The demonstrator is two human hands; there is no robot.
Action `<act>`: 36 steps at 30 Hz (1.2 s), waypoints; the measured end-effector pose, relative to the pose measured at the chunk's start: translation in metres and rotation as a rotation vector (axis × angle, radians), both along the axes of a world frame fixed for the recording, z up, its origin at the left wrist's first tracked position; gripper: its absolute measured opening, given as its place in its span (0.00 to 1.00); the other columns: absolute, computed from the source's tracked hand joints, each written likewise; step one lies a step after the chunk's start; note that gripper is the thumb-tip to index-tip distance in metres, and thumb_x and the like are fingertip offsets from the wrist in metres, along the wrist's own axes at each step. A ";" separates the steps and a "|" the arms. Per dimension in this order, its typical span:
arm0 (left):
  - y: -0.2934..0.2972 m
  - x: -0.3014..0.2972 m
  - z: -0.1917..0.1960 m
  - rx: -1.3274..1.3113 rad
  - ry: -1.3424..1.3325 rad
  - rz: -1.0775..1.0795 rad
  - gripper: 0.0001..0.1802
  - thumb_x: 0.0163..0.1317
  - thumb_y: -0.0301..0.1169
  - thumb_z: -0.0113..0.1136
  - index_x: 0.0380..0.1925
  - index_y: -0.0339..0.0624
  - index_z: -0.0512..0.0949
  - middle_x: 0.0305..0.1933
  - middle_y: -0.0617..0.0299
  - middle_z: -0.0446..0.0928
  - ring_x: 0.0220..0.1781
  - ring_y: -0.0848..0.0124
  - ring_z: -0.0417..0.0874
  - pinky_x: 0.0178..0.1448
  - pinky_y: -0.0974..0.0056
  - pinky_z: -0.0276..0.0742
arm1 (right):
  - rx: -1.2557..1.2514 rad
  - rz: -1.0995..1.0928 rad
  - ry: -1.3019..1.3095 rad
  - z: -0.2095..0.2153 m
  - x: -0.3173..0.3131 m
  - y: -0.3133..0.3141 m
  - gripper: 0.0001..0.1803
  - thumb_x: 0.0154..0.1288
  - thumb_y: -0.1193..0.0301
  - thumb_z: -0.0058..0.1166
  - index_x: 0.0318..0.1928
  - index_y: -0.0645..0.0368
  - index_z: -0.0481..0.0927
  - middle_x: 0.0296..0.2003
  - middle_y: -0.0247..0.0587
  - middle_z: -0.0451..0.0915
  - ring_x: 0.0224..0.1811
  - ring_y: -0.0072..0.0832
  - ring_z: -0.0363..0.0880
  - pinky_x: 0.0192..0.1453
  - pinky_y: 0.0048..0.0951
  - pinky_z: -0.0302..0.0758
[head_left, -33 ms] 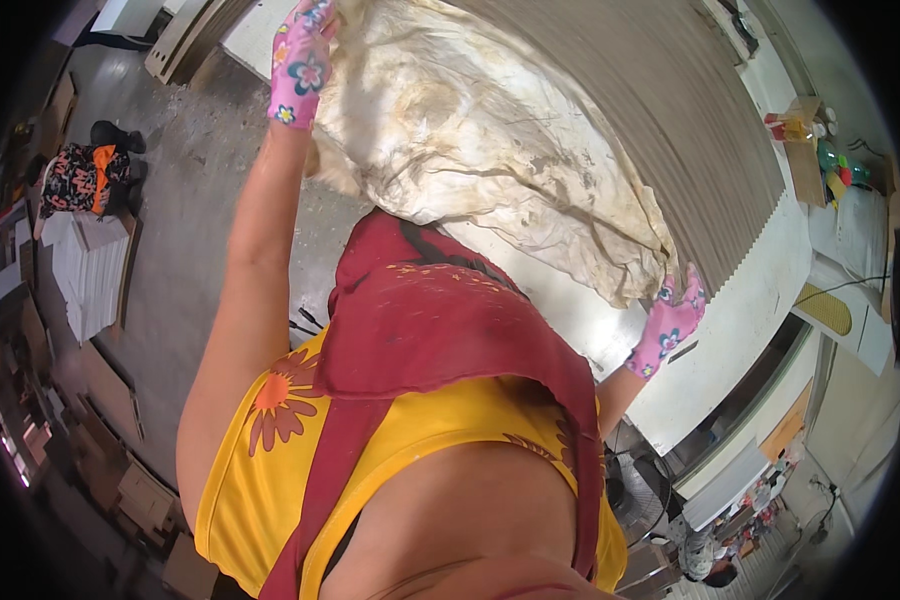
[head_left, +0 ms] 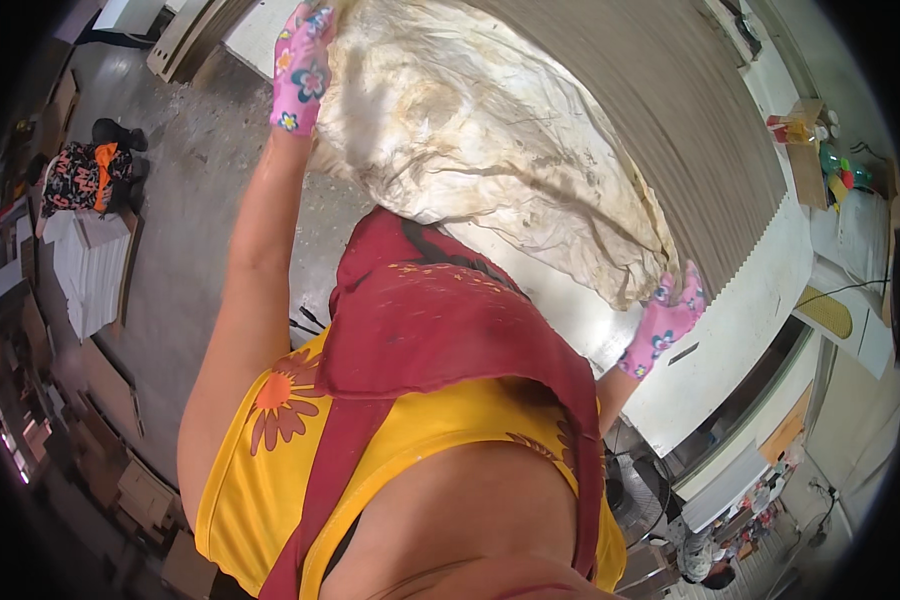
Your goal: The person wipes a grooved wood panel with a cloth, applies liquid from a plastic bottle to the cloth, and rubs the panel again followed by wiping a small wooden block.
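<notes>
A large, crumpled off-white cloth (head_left: 470, 140) with yellowish stains lies across a stack of grey-brown strips (head_left: 660, 110) and hangs over its near side. Pink flowered gloves cover both my hands. At the far left, my left hand (head_left: 303, 75) is closed on the cloth's edge, its fingertips partly cut off by the top of the picture. My right hand (head_left: 665, 320) is at the cloth's right-hand corner, with thumb and fingers around the edge. Between the two hands the cloth spreads in loose folds.
The stack rests on a white table (head_left: 740, 330). On the grey floor (head_left: 190, 200) at left are a pile of white boards (head_left: 90, 270) and a black patterned bundle (head_left: 85, 180) with orange on it. Bottles (head_left: 830, 155) stand at far right; a person (head_left: 705, 570) is at lower right.
My left hand has come very slightly nearer, and my right wrist has shifted a little to the left. Folds in the cloth have moved slightly.
</notes>
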State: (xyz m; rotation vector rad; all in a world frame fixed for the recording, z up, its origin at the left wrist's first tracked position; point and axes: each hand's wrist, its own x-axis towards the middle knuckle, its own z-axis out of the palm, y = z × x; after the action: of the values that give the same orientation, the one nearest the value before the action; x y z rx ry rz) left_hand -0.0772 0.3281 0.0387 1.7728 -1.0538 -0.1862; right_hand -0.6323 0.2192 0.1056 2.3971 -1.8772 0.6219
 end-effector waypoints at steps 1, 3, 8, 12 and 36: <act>0.001 -0.008 -0.002 -0.126 0.061 0.033 0.29 0.62 0.30 0.55 0.63 0.34 0.64 0.64 0.49 0.68 0.65 0.62 0.69 0.67 0.62 0.67 | -0.067 0.046 -0.023 -0.001 0.015 0.006 0.21 0.59 0.68 0.58 0.54 0.56 0.79 0.52 0.44 0.78 0.54 0.37 0.75 0.62 0.36 0.68; -0.001 -0.032 0.001 -0.244 0.261 0.080 0.23 0.66 0.23 0.48 0.62 0.31 0.65 0.63 0.49 0.69 0.65 0.62 0.71 0.66 0.64 0.70 | -0.003 0.209 -0.047 -0.019 0.037 0.013 0.24 0.58 0.64 0.60 0.56 0.53 0.77 0.53 0.45 0.77 0.54 0.39 0.75 0.63 0.40 0.67; 0.020 -0.112 0.035 -0.083 0.598 0.058 0.28 0.67 0.30 0.53 0.67 0.41 0.62 0.68 0.50 0.66 0.69 0.59 0.66 0.71 0.59 0.64 | 0.497 0.494 0.050 -0.051 0.143 0.029 0.29 0.60 0.56 0.56 0.62 0.49 0.71 0.51 0.44 0.79 0.53 0.41 0.76 0.61 0.44 0.67; 0.018 -0.159 0.021 0.043 0.621 -0.246 0.32 0.60 0.35 0.63 0.65 0.49 0.67 0.68 0.56 0.66 0.71 0.61 0.63 0.73 0.60 0.59 | 0.364 0.497 0.010 -0.101 0.160 0.018 0.24 0.60 0.58 0.56 0.57 0.49 0.75 0.47 0.43 0.80 0.51 0.43 0.77 0.59 0.43 0.68; -0.001 -0.198 0.078 -0.166 -0.277 -0.473 0.64 0.49 0.74 0.50 0.71 0.32 0.47 0.76 0.41 0.41 0.79 0.49 0.36 0.75 0.46 0.25 | 0.515 0.356 -1.625 0.023 0.119 0.016 0.29 0.64 0.57 0.50 0.58 0.66 0.70 0.58 0.54 0.72 0.57 0.44 0.74 0.58 0.44 0.75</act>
State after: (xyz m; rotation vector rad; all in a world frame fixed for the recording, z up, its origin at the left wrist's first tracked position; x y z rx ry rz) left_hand -0.2755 0.3272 0.1164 1.4028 -1.6349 -0.1387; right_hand -0.5132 0.2349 0.1284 2.6062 -1.8775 3.1428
